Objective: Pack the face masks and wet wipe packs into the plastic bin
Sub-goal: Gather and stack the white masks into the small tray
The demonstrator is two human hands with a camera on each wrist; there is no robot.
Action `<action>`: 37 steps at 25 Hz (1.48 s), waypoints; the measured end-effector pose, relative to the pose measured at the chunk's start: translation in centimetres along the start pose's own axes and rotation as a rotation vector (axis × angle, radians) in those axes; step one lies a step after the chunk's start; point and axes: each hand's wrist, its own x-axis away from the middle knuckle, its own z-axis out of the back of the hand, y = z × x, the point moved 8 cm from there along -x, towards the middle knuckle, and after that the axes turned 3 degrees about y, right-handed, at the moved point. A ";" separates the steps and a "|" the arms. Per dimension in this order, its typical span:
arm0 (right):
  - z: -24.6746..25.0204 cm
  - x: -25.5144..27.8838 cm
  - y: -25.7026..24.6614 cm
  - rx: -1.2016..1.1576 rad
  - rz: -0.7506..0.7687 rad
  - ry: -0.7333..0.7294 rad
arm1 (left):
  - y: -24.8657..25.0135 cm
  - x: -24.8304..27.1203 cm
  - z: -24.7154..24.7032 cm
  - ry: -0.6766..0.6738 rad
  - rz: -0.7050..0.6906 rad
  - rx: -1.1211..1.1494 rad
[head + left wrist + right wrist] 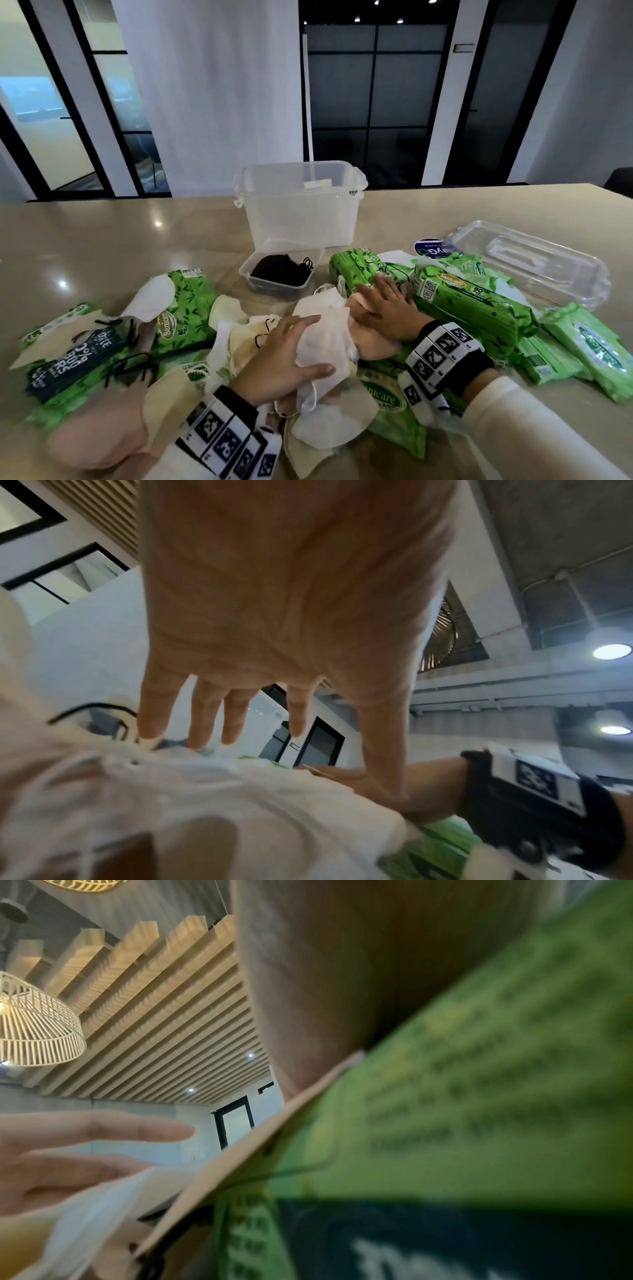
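Note:
A heap of face masks and green wet wipe packs (472,301) covers the near table. My left hand (303,346) lies with straight, spread fingers on a white mask (329,329) at the heap's middle; in the left wrist view its fingers (209,723) touch the white mask (205,791). My right hand (376,301) rests flat on a pink mask (370,342), just right of the left hand and against a green pack. The right wrist view is blurred, filled by a green pack (479,1096). The clear plastic bin (301,212) stands behind the heap and looks empty.
A small clear tub (251,279) holding black masks sits just before the bin. The bin's clear lid (534,267) lies at the right. More green packs (186,308) and a dark pack (75,359) lie left. Bare beige table (102,240) extends at far left.

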 end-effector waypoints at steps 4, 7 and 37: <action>0.0 0.1 0.0 0.009 -0.009 0.004 | 1.5 -0.5 -2.3 -0.083 -0.045 -0.319; 0.1 -0.2 0.0 0.039 -0.008 0.042 | 2.4 -0.9 -2.4 -0.015 -0.105 -0.500; -1.2 4.9 -7.1 -0.036 0.409 0.234 | 1.8 1.2 5.8 0.761 -0.034 -0.216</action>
